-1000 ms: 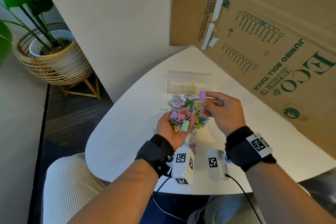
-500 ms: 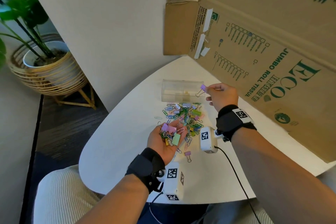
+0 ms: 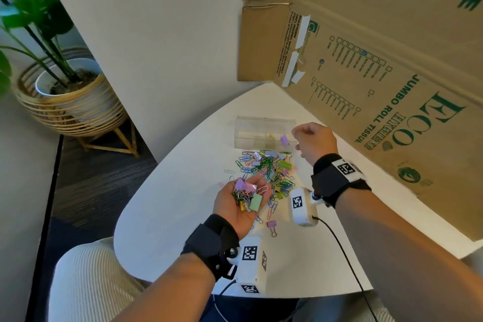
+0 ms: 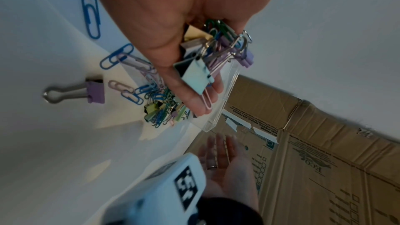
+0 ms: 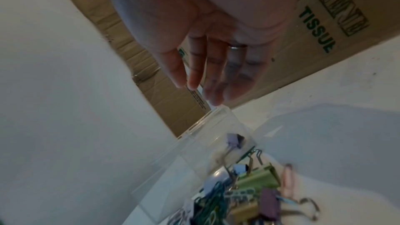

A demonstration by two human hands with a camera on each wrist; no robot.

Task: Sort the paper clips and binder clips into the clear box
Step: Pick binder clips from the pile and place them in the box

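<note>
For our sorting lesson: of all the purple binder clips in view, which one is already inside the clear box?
The purple binder clip at the right end of the clear box, below the right hand; the others lie outside it.

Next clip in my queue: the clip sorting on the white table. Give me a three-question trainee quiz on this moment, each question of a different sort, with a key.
1. True or false: the right hand holds a binder clip.
2. Multiple choice: where is the purple binder clip nearest the right hand? A) in the clear box B) on the floor C) on the cardboard box
3. Fill in: the left hand cups a handful of mixed ____.

Key
1. False: its fingers are straight and empty above the clear box.
2. A: it lies at the right end of the box.
3. Clips: binder clips and paper clips together, above the loose pile on the white table.
</note>
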